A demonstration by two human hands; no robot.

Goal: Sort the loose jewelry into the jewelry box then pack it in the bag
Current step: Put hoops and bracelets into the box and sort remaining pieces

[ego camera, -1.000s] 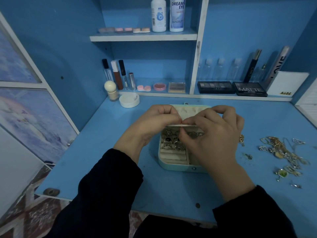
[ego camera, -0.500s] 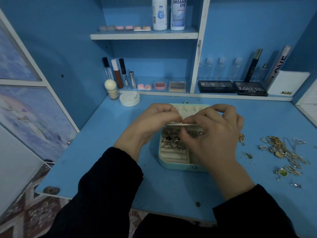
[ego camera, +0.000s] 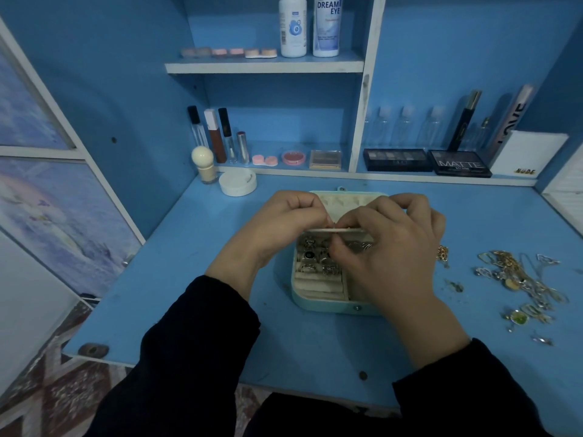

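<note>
**where two hands meet over the jewelry box**

while the left hand (ego camera: 284, 225) and the right hand (ego camera: 394, 247) are close together above the open jewelry box (ego camera: 318, 302), their fingers are curled. the tips sit at a thin pale strip (ego camera: 318, 230) that runs across the box, just below its lid (ego camera: 347, 198). each grip is narrow. i cannot tell if it pinches the strip or some tiny thing, because the fingers hide it. the box sits in the middle of the table (ego camera: 189, 294). rings (ego camera: 315, 257) lie in its left part, and the right hand covers its right part.

a gold piece (ego camera: 442, 253) lies just beside the right hand. a heap of loose jewelry (ego camera: 517, 272) lies further right, well apart from the box. a piece with a green stone (ego camera: 518, 317) lies on the near side of the heap. behind the box to the left stand a white round jar (ego camera: 237, 183) and a cream bottle (ego camera: 204, 162) with a ball top. dark palettes (ego camera: 459, 164) lie on the low shelf at the back right. tall white bottles (ego camera: 293, 25) stand on the high shelf.

blue table top shows to the left of the box and between the box and the near edge, where the dark sleeves (ego camera: 202, 357) cross it. a round knob (ego camera: 92, 350) sits at the near left corner.

the table is flat and painted blue. the walls are blue and the shelves have white edges. a painted panel (ego camera: 56, 216) stands at the left, and a patterned floor (ego camera: 47, 389) shows below.
</note>
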